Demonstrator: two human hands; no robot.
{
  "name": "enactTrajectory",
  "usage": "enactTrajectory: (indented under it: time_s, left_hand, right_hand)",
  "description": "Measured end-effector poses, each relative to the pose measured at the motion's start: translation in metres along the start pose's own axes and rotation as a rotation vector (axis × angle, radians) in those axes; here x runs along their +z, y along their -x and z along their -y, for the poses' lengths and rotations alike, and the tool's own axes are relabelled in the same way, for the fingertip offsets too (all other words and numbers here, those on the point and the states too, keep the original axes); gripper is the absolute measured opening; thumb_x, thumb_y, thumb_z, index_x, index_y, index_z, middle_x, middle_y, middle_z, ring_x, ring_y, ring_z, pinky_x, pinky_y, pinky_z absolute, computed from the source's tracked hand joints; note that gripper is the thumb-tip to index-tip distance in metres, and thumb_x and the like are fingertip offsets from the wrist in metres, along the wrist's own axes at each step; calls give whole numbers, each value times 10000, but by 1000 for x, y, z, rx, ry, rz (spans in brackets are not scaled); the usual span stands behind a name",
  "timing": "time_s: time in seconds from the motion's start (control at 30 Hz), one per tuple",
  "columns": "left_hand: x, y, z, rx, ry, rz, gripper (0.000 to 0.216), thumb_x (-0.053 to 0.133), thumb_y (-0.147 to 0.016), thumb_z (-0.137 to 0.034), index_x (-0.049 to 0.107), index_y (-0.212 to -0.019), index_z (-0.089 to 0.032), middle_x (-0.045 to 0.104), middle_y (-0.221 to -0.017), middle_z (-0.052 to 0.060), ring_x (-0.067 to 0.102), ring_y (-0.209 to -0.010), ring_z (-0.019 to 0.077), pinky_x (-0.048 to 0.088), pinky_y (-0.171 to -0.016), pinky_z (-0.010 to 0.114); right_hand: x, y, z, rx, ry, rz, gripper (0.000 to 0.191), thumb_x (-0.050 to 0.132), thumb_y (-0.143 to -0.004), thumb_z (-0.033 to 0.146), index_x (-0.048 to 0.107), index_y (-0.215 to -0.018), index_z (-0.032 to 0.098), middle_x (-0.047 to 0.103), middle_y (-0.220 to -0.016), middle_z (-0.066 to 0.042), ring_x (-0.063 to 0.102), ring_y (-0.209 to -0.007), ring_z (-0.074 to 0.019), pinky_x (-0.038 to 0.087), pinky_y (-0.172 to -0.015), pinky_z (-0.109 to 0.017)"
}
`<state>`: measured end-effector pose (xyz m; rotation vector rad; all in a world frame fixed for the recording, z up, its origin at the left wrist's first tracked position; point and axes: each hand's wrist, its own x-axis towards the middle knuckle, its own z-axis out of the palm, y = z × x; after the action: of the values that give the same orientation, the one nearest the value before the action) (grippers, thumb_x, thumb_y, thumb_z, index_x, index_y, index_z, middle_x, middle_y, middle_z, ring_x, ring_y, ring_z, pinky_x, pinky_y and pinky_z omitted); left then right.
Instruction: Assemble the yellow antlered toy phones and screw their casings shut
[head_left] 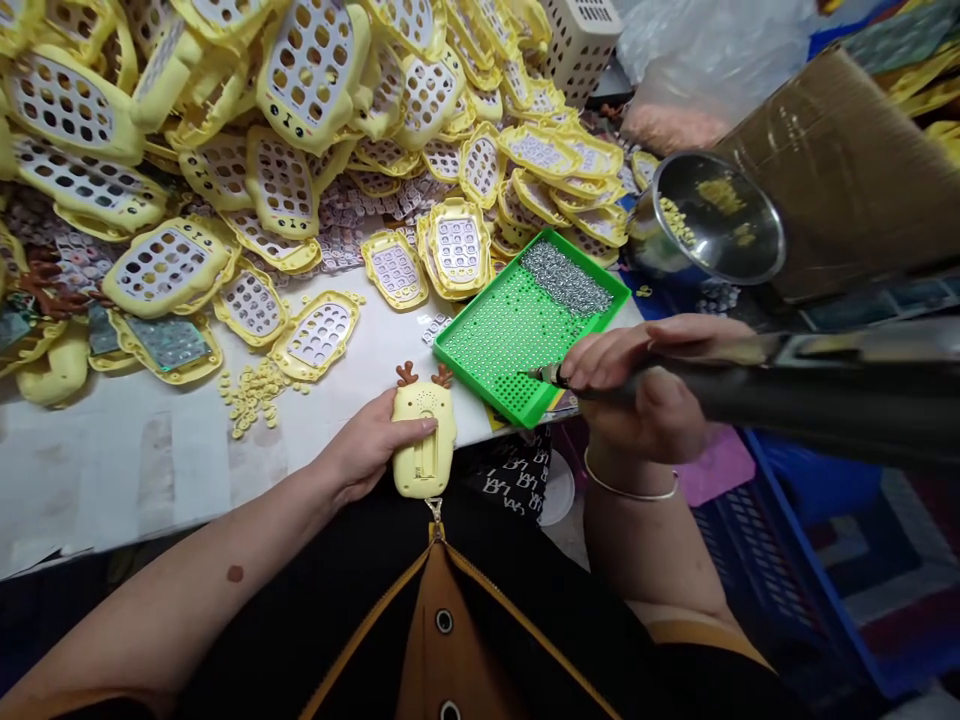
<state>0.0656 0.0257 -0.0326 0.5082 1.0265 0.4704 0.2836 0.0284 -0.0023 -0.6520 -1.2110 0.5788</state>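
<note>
My left hand (379,440) is closed around a pale yellow toy casing (424,470) with brown antlers, its back with the battery slot turned up, thumb across it. In my right hand (645,385) is a dark electric screwdriver (810,385), fingers wrapped near its front end. The screwdriver's tip points left over a green perforated tray (469,345), close to the rows of holes; whether it touches them I cannot tell. A heap of small silvery screws (566,275) lies at the tray's far end.
Yellow casing halves (307,80) are piled across the back and left of the table. Small yellow pieces (255,395) lie at its front left. A metal bowl (720,220) stands by a cardboard box (840,170). Below right is a blue crate (810,560).
</note>
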Motion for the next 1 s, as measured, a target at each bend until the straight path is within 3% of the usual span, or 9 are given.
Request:
enactTrajectory:
  time_s: [0.13,0.4,0.6,0.77,1.0]
  left_hand:
    - [-2,-2,-1,-22,-14,9,521,801,-676,-188,537,-1122,-143,719,-886,71,690,-737,205,564,-717,359]
    - [-3,-4,-2,-26,-17,21,515,796,-700,-200,544,-1147,-153,725,-929,80,708,-763,210,576,-738,358]
    - [-3,-3,-2,-36,-17,-5,507,805,-689,-201,545,-1121,-142,727,-941,92,710,-770,225,583,-727,369]
    - [-5,-4,-1,-29,-20,-2,515,803,-696,-198,545,-1140,-153,727,-973,90,710,-779,217,581,-736,362]
    - [-5,-3,-2,-28,-29,11,534,804,-692,-209,542,-1154,-156,727,-963,85,708,-776,217,578,-742,371]
  right_hand:
    - [-16,2,-18,-46,28,-35,199,663,-790,302,673,-985,263,486,-529,65,474,-399,-114,441,-401,-272]
    - [-18,5,-29,6,36,-22,154,660,-807,328,613,-937,260,504,-536,74,490,-411,-116,442,-423,-272]
    - [-22,10,-31,77,37,-52,160,676,-794,322,598,-906,239,535,-566,58,533,-459,-127,482,-464,-290]
    - [-20,6,-29,38,15,-110,164,670,-785,280,634,-940,237,511,-532,68,499,-422,-115,459,-439,-272]
    - [-21,1,-22,42,34,-89,146,664,-780,322,628,-905,255,471,-507,83,464,-380,-104,435,-393,-252]
